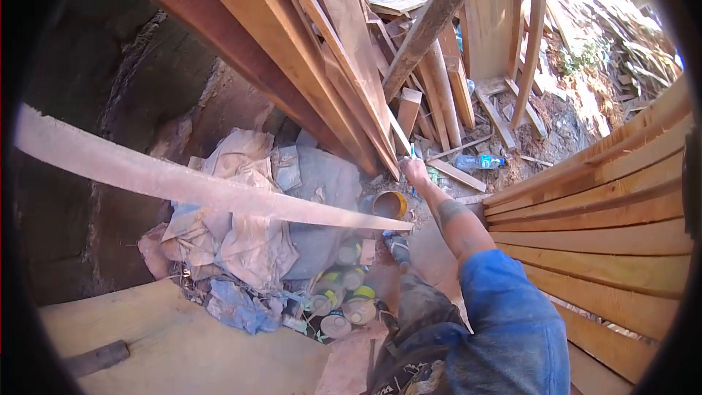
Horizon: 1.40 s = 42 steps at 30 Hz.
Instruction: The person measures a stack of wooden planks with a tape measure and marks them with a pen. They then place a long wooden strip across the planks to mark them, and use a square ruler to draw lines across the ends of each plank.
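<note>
My right hand (415, 171) reaches forward, its fingers closed, at the lower end of the leaning planks (292, 44). A slim blue-and-white, pen-like thing (412, 152) sticks up from the fingers; I cannot tell exactly what it is. A long pale board (183, 183) crosses the view from the left, and its narrow end comes close to my foot. My left hand is out of view. Just below the right hand lies a round yellow-rimmed container (390, 205).
Several tins (338, 303) and crumpled sacks (245, 227) lie on the ground at left. A plastic bottle (479, 162) rests among wood scraps. Stacked boards (599, 227) stand along the right. A slanting pole (439, 22) crosses the back. A flat sheet (205, 344) fills the lower left.
</note>
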### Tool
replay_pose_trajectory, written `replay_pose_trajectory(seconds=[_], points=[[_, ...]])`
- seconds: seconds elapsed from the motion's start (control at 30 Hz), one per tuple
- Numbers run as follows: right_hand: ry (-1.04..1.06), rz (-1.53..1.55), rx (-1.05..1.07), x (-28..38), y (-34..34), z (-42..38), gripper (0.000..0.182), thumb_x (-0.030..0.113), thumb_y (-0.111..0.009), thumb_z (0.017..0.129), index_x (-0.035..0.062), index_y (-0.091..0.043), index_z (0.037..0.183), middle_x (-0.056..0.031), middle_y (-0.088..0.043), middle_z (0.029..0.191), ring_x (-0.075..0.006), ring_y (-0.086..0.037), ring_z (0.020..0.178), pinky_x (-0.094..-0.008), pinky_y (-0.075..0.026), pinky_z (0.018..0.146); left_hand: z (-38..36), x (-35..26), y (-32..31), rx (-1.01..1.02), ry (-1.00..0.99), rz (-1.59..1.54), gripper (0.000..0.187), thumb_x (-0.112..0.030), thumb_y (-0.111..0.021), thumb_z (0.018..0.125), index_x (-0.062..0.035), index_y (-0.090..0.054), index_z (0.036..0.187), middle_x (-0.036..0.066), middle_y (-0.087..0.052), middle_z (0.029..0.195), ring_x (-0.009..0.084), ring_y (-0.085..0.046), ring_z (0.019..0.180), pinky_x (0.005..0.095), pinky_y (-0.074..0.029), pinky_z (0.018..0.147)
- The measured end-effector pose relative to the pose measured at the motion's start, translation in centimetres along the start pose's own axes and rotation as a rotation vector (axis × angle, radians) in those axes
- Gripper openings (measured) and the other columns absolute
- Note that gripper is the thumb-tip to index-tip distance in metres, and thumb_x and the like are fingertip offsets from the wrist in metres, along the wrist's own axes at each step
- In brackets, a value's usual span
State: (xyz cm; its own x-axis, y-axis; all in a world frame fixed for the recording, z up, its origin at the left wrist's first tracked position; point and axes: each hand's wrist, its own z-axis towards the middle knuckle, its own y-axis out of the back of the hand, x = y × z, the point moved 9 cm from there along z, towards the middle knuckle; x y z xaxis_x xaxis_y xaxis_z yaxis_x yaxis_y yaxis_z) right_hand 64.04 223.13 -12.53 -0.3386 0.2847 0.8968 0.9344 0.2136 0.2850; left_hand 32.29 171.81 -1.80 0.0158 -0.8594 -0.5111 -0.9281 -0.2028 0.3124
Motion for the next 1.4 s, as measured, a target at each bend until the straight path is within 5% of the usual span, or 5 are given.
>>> replay_pose_trajectory(seconds=[0.17,0.27,0.63,1.33,1.4], points=[[0.207,-0.201,-0.014,2.8,1.0,7.0,0.040,0.036,-0.045,0.098,0.0032,-0.069,0.091,-0.0010,-0.049,0.057,-0.0138,-0.045,0.046,-0.0318,-0.034,0.041,0.4,-3.2,-1.3,0.027,-0.037,0.060,0.024,-0.031,-0.059,0.094,-0.0108,-0.060,0.107,0.005,-0.063,0.088,0.0215,-0.061,0.075,0.0401,-0.051,0.061],[-0.141,-0.113,-0.070,5.1,2.6,10.2,0.033,0.024,-0.048,0.087,0.0111,-0.075,0.102,-0.0232,-0.070,0.097,-0.0369,-0.068,0.095,-0.0436,-0.051,0.084,-0.2,-3.3,-2.4,0.044,-0.020,0.116,0.024,-0.031,-0.059,0.094,-0.0106,-0.060,0.107,0.005,-0.063,0.088,0.0218,-0.061,0.076,0.0402,-0.051,0.061],[0.001,-0.571,-0.019,7.7,-0.4,18.4,0.032,0.025,-0.047,0.091,0.0106,-0.068,0.111,-0.0223,-0.066,0.115,-0.0397,-0.063,0.108,-0.0487,-0.049,0.095,-0.8,-0.6,-4.7,-0.010,0.110,0.228,0.025,-0.030,-0.059,0.094,-0.0097,-0.060,0.110,0.006,-0.063,0.091,0.0230,-0.062,0.078,0.0408,-0.051,0.063],[0.174,-0.522,0.118,5.7,-2.1,20.5,0.049,0.025,-0.061,0.084,0.0084,-0.056,0.130,-0.0243,-0.066,0.113,-0.0420,-0.061,0.111,-0.0458,-0.048,0.095,-1.3,1.1,-7.5,-0.024,0.071,0.276,0.028,-0.028,-0.058,0.095,-0.0081,-0.059,0.114,0.008,-0.064,0.096,0.0254,-0.063,0.083,0.0420,-0.052,0.067],[0.159,-0.520,0.059,6.5,-1.8,20.7,0.041,0.027,-0.062,0.082,0.0056,-0.058,0.117,-0.0246,-0.067,0.108,-0.0429,-0.062,0.106,-0.0486,-0.048,0.091,-1.2,1.2,-7.5,-0.029,0.060,0.275,0.028,-0.028,-0.058,0.095,-0.0080,-0.059,0.115,0.008,-0.064,0.096,0.0256,-0.063,0.084,0.0421,-0.052,0.068]])
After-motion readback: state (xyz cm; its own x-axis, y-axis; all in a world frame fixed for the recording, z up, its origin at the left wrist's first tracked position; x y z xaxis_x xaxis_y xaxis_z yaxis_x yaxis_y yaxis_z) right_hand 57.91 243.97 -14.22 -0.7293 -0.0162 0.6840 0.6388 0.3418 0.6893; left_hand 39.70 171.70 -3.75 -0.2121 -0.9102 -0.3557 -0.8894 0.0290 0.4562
